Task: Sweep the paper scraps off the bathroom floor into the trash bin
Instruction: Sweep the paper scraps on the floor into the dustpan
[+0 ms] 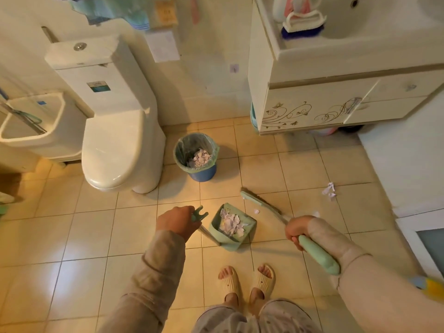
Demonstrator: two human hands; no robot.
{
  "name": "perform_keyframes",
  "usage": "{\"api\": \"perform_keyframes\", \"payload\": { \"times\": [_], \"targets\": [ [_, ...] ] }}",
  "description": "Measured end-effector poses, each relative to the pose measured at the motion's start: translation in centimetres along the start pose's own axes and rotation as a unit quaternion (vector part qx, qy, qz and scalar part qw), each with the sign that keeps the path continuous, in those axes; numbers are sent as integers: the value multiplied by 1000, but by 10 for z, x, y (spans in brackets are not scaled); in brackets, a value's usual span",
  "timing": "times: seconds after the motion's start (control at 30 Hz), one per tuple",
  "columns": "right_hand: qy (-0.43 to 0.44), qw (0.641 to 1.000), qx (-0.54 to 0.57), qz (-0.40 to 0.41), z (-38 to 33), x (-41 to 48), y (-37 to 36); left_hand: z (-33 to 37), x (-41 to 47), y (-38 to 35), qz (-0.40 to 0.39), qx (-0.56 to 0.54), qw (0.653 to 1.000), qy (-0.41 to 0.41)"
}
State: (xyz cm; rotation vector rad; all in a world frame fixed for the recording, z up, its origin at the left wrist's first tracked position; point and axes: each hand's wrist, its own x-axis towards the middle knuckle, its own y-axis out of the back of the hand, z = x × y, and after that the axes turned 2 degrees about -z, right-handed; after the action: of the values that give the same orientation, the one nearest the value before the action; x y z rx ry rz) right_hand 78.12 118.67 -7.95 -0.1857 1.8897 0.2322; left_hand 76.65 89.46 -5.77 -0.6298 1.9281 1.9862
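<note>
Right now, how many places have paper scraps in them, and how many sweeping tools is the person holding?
Bins holding scraps: 1, the trash bin
Dustpans holding scraps: 1, the dustpan
Scrap spots on the floor: 2, a cluster and a bit
Brooms: 1, the broom
Total: 5

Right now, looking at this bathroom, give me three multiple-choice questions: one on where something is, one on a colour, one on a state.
1. Where does the trash bin stand?
A. Right of the toilet
B. Inside the sink
C. Behind the person's feet

2. What colour is the dustpan?
A. Red
B. Pale green
C. Black

3. What state is the dustpan in?
A. Empty
B. Upside down
C. Holding paper scraps

Answers: 1 A, the bin sits on the floor beside the toilet base. 2 B, it matches the broom held by the right hand. 3 C, scraps are piled inside it; the left hand holds its handle.
</note>
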Motion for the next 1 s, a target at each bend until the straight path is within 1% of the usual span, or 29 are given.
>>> {"api": "perform_keyframes", "payload": {
  "times": [0.03,0.07,0.13,0.2,0.27,0.37,0.57,0.67,0.73,0.8,0.83,0.87,0.9,0.93,1.0],
  "targets": [
    [28,999,11,-28,4,-5,0,1,2,-1,3,2,1000,-4],
    [23,999,-13,-37,3,-8,3,2,4,-2,6,2,1000,-7],
    [-36,993,-107,-17,-8,-12,8,3,7,-3,12,3,1000,-12],
    [-67,985,-155,-33,-20,-19,16,1,9,-4,14,6,1000,-14],
    [-70,982,-169,-42,-19,-27,23,0,9,-5,15,5,1000,-14],
    [-68,982,-173,-22,-9,-26,22,-2,8,-4,9,0,1000,-20],
    [-60,985,-162,16,-9,-11,10,-15,-1,-1,2,1,1000,-31],
    [-52,990,-123,36,6,-2,2,-20,-8,-5,5,12,999,-43],
    [-39,997,-59,40,21,-2,-10,-25,-13,-7,2,10,999,-40],
    [12,1000,26,13,43,-2,-20,-30,-14,-8,3,13,999,-37],
    [25,997,77,4,53,-3,-24,-32,-13,-8,4,15,999,-37],
    [26,995,99,-8,61,-5,-26,-32,-12,-8,3,14,999,-38],
    [21,995,99,-24,64,-6,-27,-32,-10,-7,3,10,999,-38],
    [9,997,75,-35,65,-8,-27,-31,-7,-6,1,6,999,-39],
    [-33,999,26,-34,61,-8,-22,-28,-2,-4,-1,0,999,-44]
  ]
}}
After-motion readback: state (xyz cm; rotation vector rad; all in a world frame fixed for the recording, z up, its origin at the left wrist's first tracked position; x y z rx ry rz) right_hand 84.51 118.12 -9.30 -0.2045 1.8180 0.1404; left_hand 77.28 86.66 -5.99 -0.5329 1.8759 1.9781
